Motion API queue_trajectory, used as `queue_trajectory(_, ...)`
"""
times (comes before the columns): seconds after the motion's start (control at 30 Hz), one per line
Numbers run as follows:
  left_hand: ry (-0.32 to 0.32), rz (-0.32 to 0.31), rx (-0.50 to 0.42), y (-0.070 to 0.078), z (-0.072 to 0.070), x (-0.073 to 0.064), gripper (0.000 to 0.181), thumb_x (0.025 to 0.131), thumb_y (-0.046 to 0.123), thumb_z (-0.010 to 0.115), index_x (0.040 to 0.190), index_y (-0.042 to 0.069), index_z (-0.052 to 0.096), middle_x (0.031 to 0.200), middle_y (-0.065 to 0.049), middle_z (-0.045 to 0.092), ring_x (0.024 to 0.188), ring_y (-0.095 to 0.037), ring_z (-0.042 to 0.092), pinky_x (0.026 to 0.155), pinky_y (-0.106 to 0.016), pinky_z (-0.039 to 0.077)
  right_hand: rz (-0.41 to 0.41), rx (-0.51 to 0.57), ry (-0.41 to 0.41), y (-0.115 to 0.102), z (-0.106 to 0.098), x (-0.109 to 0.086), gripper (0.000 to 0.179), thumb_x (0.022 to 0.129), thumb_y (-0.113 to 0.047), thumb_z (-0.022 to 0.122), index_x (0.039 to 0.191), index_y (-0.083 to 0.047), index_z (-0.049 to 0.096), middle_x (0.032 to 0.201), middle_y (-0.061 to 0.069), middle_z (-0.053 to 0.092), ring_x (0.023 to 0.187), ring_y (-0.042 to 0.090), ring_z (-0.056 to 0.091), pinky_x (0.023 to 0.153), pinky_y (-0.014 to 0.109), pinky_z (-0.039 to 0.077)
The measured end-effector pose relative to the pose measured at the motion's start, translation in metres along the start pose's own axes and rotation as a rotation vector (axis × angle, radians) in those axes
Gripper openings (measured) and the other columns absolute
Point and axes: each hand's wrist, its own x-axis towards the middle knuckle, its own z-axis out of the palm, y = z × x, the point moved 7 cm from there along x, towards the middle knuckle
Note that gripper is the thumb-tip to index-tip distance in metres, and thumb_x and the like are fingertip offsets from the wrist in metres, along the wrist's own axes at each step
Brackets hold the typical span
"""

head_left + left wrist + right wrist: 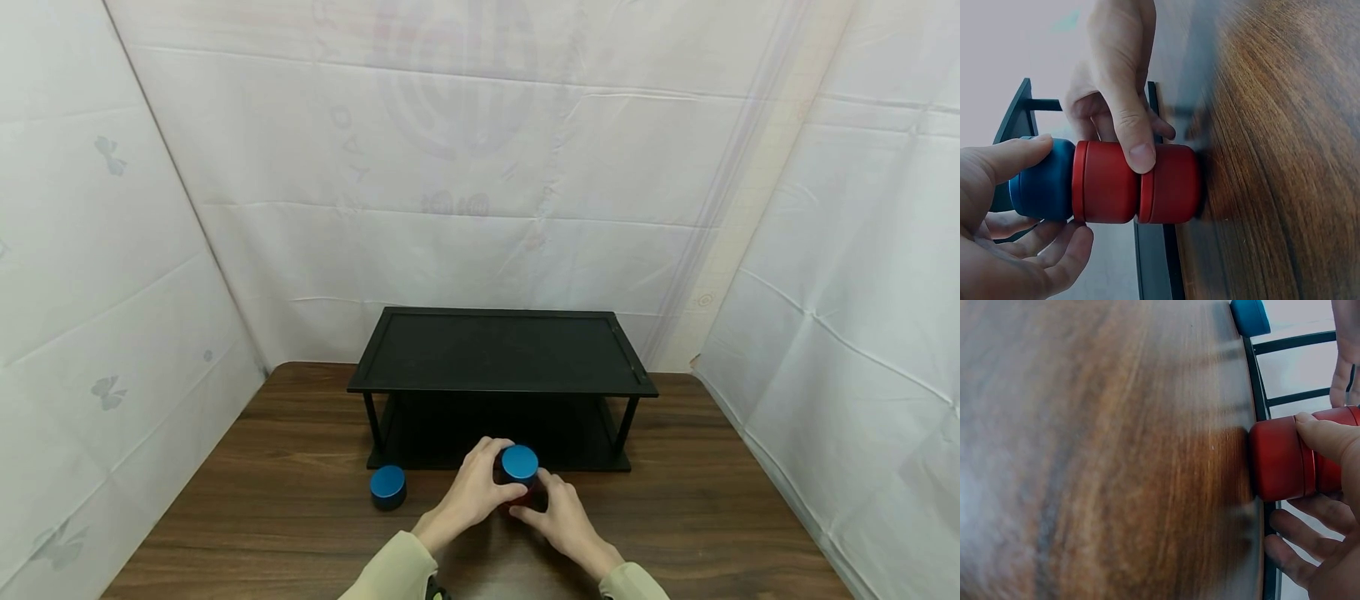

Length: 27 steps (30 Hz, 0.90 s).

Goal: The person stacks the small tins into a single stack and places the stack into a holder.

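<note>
- left hand (472, 490): thumb and fingers clamped round the top blue canister (1046, 187).
- right hand (562, 514): thumb and fingers pinching the lower red canister (1175, 190) near its top.
- upper red canister (1107, 197) sits between — an upright stack of three on a wooden table (285, 508), before a black shelf (502, 346).
- second blue canister (387, 485): apart, to the left.

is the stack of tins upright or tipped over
Upright: the blue tin, upper red tin and lower red tin line up straight above the table, in the left wrist view.
</note>
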Motion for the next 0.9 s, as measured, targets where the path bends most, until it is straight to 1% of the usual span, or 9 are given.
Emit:
queue_trajectory(0.33, -0.012, -0.007, -0.007, -0.0004, -0.0004, 0.0007, 0.057, 0.080, 0.022, 0.079, 0.127, 0.001, 0.054, 0.113, -0.011, 0.057, 0.105, -0.026, 0.058, 0.088, -0.044, 0.053, 0.008, 0.004, -0.011, 0.0006, -0.0002, 0.0006, 0.046, 0.082, -0.039, 0.074, 0.117, -0.013, 0.060, 0.105, 0.000, 0.069, 0.096, 0.018, 0.065, 0.081, 0.037, 0.055)
queue_trajectory(0.53, -0.021, -0.020, -0.014, -0.0008, 0.0000, -0.0009, 0.061, 0.080, 0.023, 0.079, 0.130, 0.002, 0.052, 0.117, -0.012, 0.056, 0.107, -0.028, 0.057, 0.089, -0.046, 0.052, 0.004, 0.000, -0.005, -0.0008, -0.0009, 0.0004, 0.044, 0.082, -0.037, 0.075, 0.116, -0.013, 0.061, 0.103, -0.001, 0.070, 0.095, 0.017, 0.065, 0.081, 0.037, 0.055)
queue_trajectory(0.63, -0.028, -0.030, -0.021, -0.0010, -0.0005, -0.0022, 0.064, 0.080, 0.022, 0.079, 0.133, 0.003, 0.049, 0.119, -0.013, 0.055, 0.108, -0.028, 0.057, 0.088, -0.044, 0.052, 0.005, -0.001, -0.006, -0.0004, -0.0008, 0.0002, 0.045, 0.082, -0.038, 0.075, 0.117, -0.013, 0.061, 0.104, -0.001, 0.070, 0.096, 0.017, 0.066, 0.082, 0.038, 0.055)
queue_trajectory(0.77, -0.034, -0.049, -0.034, -0.0030, -0.0024, -0.0041, 0.067, 0.080, 0.021, 0.078, 0.136, 0.004, 0.046, 0.118, -0.012, 0.055, 0.107, -0.027, 0.060, 0.087, -0.041, 0.054, 0.005, 0.003, -0.013, 0.0006, 0.0002, -0.0001, 0.048, 0.082, -0.039, 0.075, 0.119, -0.012, 0.060, 0.108, 0.001, 0.070, 0.098, 0.019, 0.066, 0.083, 0.039, 0.055)
queue_trajectory(0.9, -0.029, -0.059, -0.036, -0.0054, -0.0065, -0.0056, 0.069, 0.080, 0.021, 0.078, 0.138, 0.004, 0.045, 0.118, -0.012, 0.056, 0.108, -0.028, 0.060, 0.088, -0.042, 0.053, 0.004, 0.005, -0.008, 0.0009, 0.0009, 0.0001, 0.048, 0.081, -0.036, 0.076, 0.119, -0.011, 0.060, 0.110, 0.003, 0.070, 0.101, 0.022, 0.066, 0.084, 0.040, 0.055)
